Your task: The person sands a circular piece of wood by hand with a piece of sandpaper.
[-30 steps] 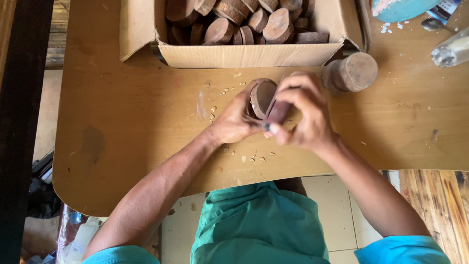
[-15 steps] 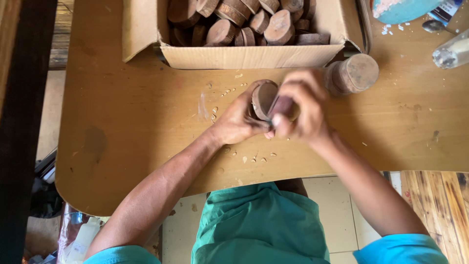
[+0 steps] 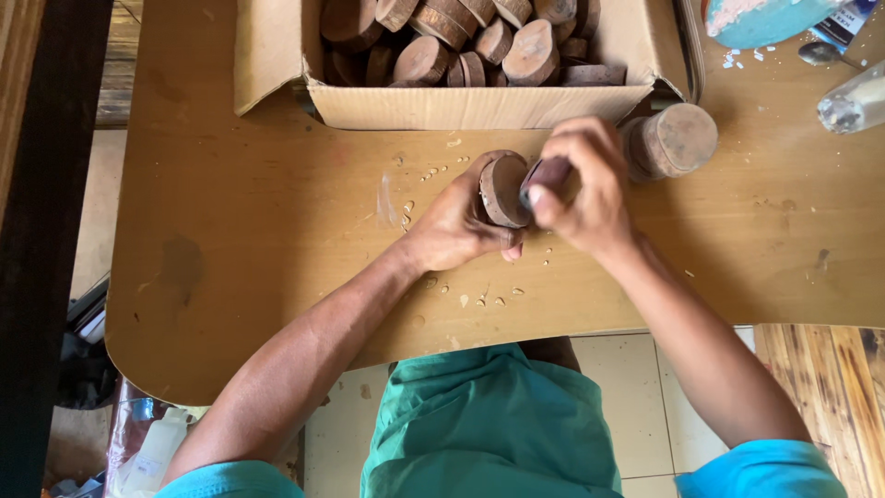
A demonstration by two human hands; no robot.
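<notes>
My left hand [image 3: 456, 226] grips a round brown wooden slice [image 3: 502, 190], held on edge just above the wooden table [image 3: 240, 249]. My right hand [image 3: 585, 189] is closed around a small dark tool [image 3: 546, 172] whose end presses against the slice's face. Both hands meet in front of a cardboard box [image 3: 461, 106]. Small pale chips [image 3: 479, 297] lie scattered on the table beneath and beside my hands.
The open cardboard box holds several more wooden slices [image 3: 461, 37]. A stack of round slices [image 3: 671, 140] stands right of my right hand. At the far right are a teal object [image 3: 761, 18], a spoon [image 3: 820, 53] and a clear bottle [image 3: 853, 100]. Tiled floor lies below the table edge.
Both hands and the slice stay in much the same spot; my right hand has shifted slightly against the slice's face.
</notes>
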